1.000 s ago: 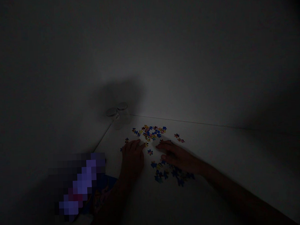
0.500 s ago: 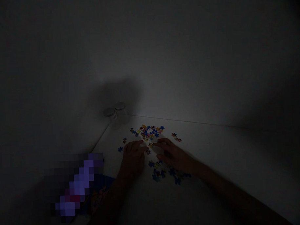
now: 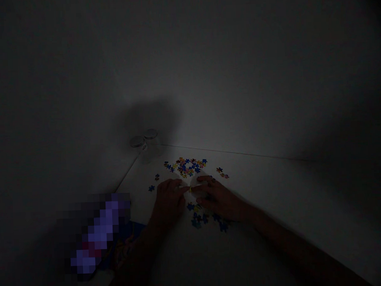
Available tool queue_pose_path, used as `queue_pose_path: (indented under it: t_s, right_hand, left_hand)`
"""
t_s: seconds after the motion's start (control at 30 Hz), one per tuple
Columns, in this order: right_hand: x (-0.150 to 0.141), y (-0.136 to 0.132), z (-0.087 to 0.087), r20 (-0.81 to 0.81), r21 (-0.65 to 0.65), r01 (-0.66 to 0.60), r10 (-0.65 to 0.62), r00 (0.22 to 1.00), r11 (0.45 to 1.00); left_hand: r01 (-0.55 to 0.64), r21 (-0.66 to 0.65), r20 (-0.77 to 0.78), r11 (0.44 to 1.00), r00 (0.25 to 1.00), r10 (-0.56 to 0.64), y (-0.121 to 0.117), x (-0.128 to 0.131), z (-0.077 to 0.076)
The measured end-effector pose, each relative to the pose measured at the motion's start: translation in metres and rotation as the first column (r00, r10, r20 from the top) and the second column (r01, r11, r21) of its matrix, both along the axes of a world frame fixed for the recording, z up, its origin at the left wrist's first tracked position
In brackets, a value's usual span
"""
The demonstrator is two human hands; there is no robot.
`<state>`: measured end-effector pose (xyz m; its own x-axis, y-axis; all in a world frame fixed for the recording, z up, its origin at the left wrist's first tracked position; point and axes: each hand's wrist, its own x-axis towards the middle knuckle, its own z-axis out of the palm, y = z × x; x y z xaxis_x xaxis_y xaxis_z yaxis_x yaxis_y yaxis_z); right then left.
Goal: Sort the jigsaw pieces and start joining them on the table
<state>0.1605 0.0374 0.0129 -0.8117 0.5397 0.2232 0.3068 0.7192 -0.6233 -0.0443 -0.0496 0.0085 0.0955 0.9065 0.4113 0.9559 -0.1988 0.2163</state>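
My left hand (image 3: 170,197) and my right hand (image 3: 219,196) face each other low over the white table. Their fingertips meet at a small yellow jigsaw puzzle piece (image 3: 191,189), gripped from both sides and mostly covered by the fingers. The thumb of my right hand is apart from its forefinger. Below the fingers lie joined or touching blue and yellow puzzle pieces (image 3: 195,208), with more dark blue pieces (image 3: 199,220) nearer me. Further blue pieces (image 3: 220,222) are partly under my right hand. The dim light hides fine detail.
A pile of colourful loose pieces (image 3: 188,166) lies beyond my hands, with strays to the left (image 3: 151,188) and right (image 3: 223,173). Two lidded clear jars (image 3: 151,146) stand in the corner by the walls. A blurred purple object (image 3: 101,233) and a blue printed sheet or packet (image 3: 131,237) lie at left.
The fingertips of both hands have come together over the small pieces between them, which are now mostly covered. The view has shifted slightly.
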Motion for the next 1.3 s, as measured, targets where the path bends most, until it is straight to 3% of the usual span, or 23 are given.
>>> queue_pose_path:
  t_s: [0.23,0.47,0.63,0.77,0.87,1.0,1.17,1.3]
  right_hand:
    - [0.006,0.012,-0.007,-0.176,-0.221,-0.007,-0.033,0.984,0.975]
    - [0.012,0.023,-0.003,-0.279,-0.487,-0.004,-0.151,0.948,0.873]
    - [0.012,0.023,-0.002,-0.296,-0.535,-0.004,-0.182,0.938,0.845]
    - [0.009,0.019,-0.007,-0.312,-0.482,-0.001,-0.171,0.934,0.876]
    - [0.007,0.016,-0.009,-0.290,-0.411,0.005,-0.136,0.947,0.912]
    - [0.007,0.015,-0.009,-0.237,-0.355,0.005,-0.095,0.967,0.935]
    - [0.007,0.014,-0.010,-0.230,-0.348,0.017,-0.102,0.968,0.937]
    - [0.007,0.014,-0.009,-0.213,-0.343,0.007,-0.085,0.973,0.939]
  left_hand:
    - [0.125,-0.061,0.033,0.990,0.992,-0.124,-0.004,0.001,0.002]
    - [0.277,0.026,0.044,0.961,0.960,-0.278,-0.005,-0.001,-0.003]
    - [0.334,0.045,0.102,0.941,0.936,-0.337,-0.005,0.002,-0.005]
    - [0.227,0.046,0.072,0.973,0.971,-0.230,-0.004,0.005,-0.004]
    - [0.044,0.064,0.018,0.997,0.999,-0.045,0.001,0.009,-0.004]
    - [-0.174,0.054,-0.030,0.983,0.984,0.175,0.008,0.014,-0.006]
    - [-0.177,-0.002,-0.009,0.984,0.984,0.177,0.009,0.015,-0.004]
    - [-0.060,-0.042,0.038,0.997,0.997,0.061,0.007,0.012,0.000]
